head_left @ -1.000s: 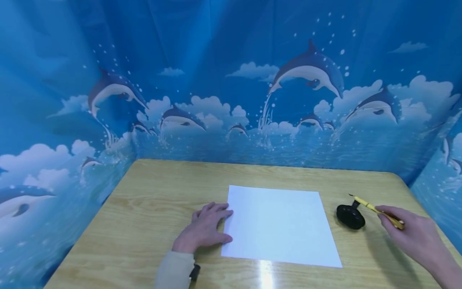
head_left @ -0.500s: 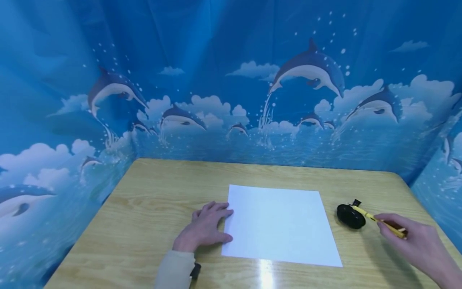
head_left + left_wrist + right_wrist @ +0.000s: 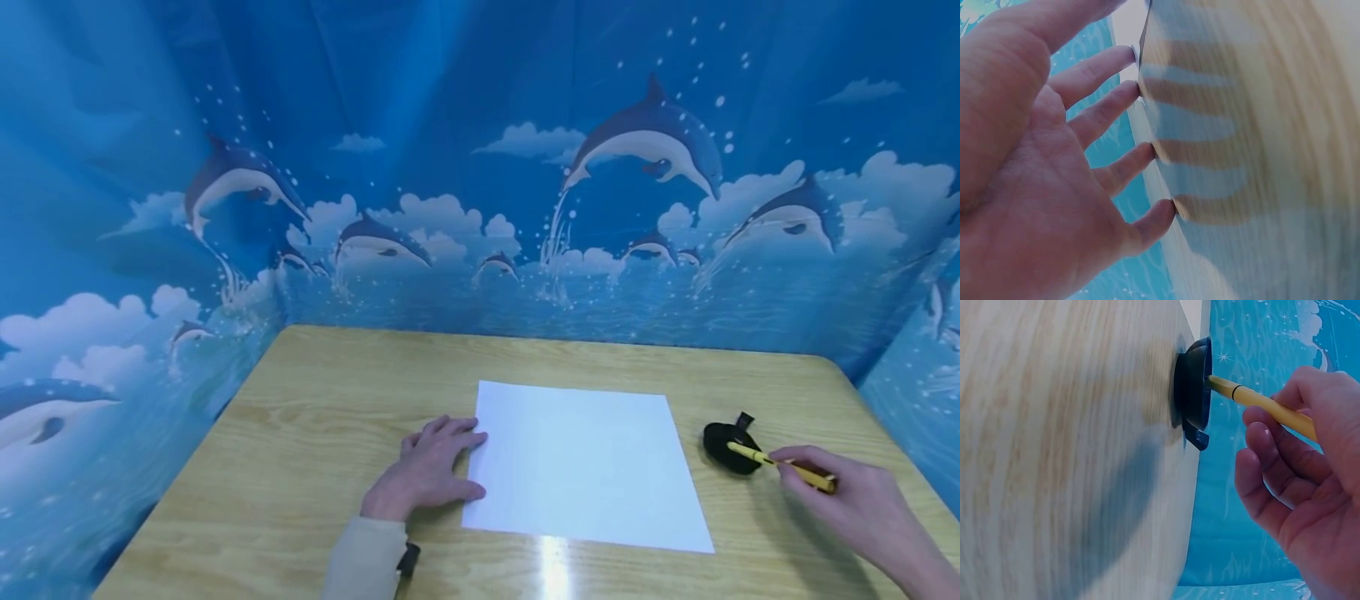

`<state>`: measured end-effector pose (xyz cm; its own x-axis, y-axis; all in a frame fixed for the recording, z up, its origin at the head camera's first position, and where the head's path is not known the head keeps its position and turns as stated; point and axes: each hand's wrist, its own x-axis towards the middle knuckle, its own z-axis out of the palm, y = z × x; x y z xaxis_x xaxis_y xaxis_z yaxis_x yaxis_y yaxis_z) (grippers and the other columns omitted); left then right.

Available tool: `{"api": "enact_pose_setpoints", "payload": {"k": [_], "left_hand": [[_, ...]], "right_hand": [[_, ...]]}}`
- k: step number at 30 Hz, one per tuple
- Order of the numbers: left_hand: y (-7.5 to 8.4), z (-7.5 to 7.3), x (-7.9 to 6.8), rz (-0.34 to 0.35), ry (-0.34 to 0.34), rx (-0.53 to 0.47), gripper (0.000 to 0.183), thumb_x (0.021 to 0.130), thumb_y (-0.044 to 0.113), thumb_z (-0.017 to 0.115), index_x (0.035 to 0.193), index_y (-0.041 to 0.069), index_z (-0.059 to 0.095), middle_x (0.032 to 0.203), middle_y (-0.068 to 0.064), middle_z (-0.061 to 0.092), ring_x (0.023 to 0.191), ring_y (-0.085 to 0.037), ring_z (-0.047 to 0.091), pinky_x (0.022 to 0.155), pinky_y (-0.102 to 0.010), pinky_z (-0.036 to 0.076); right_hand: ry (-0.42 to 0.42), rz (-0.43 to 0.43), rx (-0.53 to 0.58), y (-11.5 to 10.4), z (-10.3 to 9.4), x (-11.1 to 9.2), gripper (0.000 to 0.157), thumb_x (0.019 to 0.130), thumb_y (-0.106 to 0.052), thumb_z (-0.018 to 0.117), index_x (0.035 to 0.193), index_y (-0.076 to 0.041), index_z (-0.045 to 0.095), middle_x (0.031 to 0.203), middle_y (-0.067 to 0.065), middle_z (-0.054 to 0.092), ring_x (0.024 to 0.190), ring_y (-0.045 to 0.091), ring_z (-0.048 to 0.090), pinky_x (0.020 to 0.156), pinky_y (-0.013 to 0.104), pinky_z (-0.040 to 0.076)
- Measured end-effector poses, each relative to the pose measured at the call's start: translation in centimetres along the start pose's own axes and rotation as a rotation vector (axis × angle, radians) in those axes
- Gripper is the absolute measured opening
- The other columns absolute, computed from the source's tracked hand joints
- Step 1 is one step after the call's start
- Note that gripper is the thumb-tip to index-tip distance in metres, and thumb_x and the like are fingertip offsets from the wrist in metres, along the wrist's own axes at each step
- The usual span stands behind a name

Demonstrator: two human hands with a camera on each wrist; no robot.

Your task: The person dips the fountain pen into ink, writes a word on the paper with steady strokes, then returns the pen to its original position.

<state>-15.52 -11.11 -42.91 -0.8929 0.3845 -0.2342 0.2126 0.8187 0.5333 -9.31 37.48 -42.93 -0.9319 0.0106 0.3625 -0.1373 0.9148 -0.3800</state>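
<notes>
A white sheet of paper [image 3: 585,467] lies flat on the wooden table. At its left edge rests my left hand [image 3: 429,468], fingers spread, with thumb and some fingertips on the sheet; the left wrist view shows the fingertips [image 3: 1163,209] touching down. My right hand [image 3: 847,492] pinches a slim yellow writing brush [image 3: 810,475] between thumb and fingers. The brush slants down to the left into a small black ink dish [image 3: 720,437] with a short tab handle. In the right wrist view its tip is hidden inside the black dish [image 3: 1196,384].
The dish stands on the light wooden table [image 3: 352,375], right of the paper. A blue curtain [image 3: 450,167] printed with dolphins and clouds hangs round the table's back and sides. A dark band [image 3: 407,560] sits at the left wrist by the pale sleeve [image 3: 366,558].
The brush tip has come down from above the dish's handle into the dish, the right hand moving with it. The left hand and paper have stayed in place.
</notes>
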Motion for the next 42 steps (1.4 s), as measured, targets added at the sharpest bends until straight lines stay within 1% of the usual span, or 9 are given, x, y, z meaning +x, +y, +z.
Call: {"api": "enact_pose_setpoints", "payload": {"k": [6,10,14,19,24,27,33,35,42], "left_hand": [[0.0,0.0,0.0,0.003,0.007,0.002,0.069,0.085,0.038,0.081,0.147,0.020,0.056,0.163,-0.004,0.041,0.156,-0.040,0.023,0.118,-0.071,0.018],[0.0,0.0,0.0,0.003,0.009,0.000,0.069,0.085,0.038,0.081,0.147,0.020,0.056,0.163,-0.004,0.041,0.156,-0.040,0.023,0.118,-0.072,0.018],[0.0,0.0,0.1,0.003,0.008,-0.004,0.069,0.085,0.038,0.080,0.147,0.020,0.056,0.164,-0.003,0.040,0.156,-0.040,0.022,0.119,-0.072,0.017],[0.0,-0.1,0.2,0.004,0.006,-0.004,0.069,0.085,0.038,0.080,0.148,0.021,0.055,0.164,-0.002,0.039,0.156,-0.040,0.022,0.119,-0.072,0.016],[0.0,0.0,0.2,0.006,0.007,-0.011,0.069,0.086,0.038,0.080,0.148,0.021,0.055,0.164,-0.002,0.039,0.156,-0.040,0.022,0.119,-0.072,0.016],[0.1,0.0,0.2,0.006,0.005,-0.015,0.069,0.086,0.038,0.080,0.148,0.020,0.056,0.164,-0.002,0.039,0.156,-0.040,0.021,0.119,-0.072,0.016],[0.2,0.1,0.1,0.004,0.002,-0.017,0.069,0.086,0.037,0.080,0.148,0.020,0.055,0.165,-0.002,0.038,0.157,-0.040,0.021,0.119,-0.072,0.015],[0.2,0.0,0.1,0.002,0.001,-0.013,0.069,0.086,0.037,0.080,0.148,0.020,0.055,0.165,-0.002,0.038,0.157,-0.040,0.021,0.119,-0.072,0.015],[0.4,0.0,0.0,-0.017,-0.001,0.010,0.069,0.084,0.038,0.082,0.146,0.020,0.057,0.163,-0.003,0.041,0.155,-0.040,0.023,0.118,-0.072,0.018]], "right_hand": [[-0.016,0.020,-0.001,0.1,0.2,0.2,0.011,0.090,-0.005,0.070,0.098,-0.008,0.077,0.080,0.011,0.076,0.051,-0.004,0.037,0.047,0.021,0.028],[-0.002,0.019,0.015,0.4,0.4,0.5,0.007,0.088,-0.009,0.078,0.095,-0.009,0.077,0.084,0.014,0.077,0.058,-0.013,0.044,0.049,0.016,0.035],[0.013,0.035,0.026,0.5,0.8,0.9,0.013,0.081,-0.012,0.085,0.090,-0.011,0.075,0.084,0.013,0.076,0.066,-0.021,0.047,0.051,0.011,0.040],[0.006,0.071,0.057,0.7,0.9,1.3,0.016,0.080,-0.013,0.086,0.088,-0.014,0.071,0.076,-0.003,0.072,0.067,-0.019,0.048,0.053,0.012,0.040],[-0.047,0.124,0.109,0.7,0.8,1.5,0.017,0.085,-0.016,0.082,0.099,-0.012,0.073,0.071,-0.015,0.062,0.062,-0.007,0.049,0.052,0.019,0.038],[-0.085,0.146,0.102,0.9,0.8,1.7,0.021,0.088,-0.018,0.079,0.107,-0.011,0.074,0.075,-0.010,0.063,0.063,-0.003,0.047,0.054,0.022,0.035],[-0.151,0.151,0.084,1.4,0.7,1.8,0.018,0.093,-0.023,0.073,0.108,-0.015,0.078,0.100,0.017,0.076,0.084,-0.027,0.035,0.063,0.015,0.036],[-0.172,0.158,0.088,1.5,0.7,1.8,0.017,0.095,-0.026,0.072,0.107,-0.017,0.078,0.111,0.023,0.075,0.090,-0.029,0.034,0.065,0.014,0.037],[-0.215,0.197,0.098,1.3,0.9,2.3,0.023,0.094,-0.038,0.074,0.104,-0.018,0.077,0.111,0.019,0.076,0.083,-0.029,0.037,0.063,0.015,0.041]]}}
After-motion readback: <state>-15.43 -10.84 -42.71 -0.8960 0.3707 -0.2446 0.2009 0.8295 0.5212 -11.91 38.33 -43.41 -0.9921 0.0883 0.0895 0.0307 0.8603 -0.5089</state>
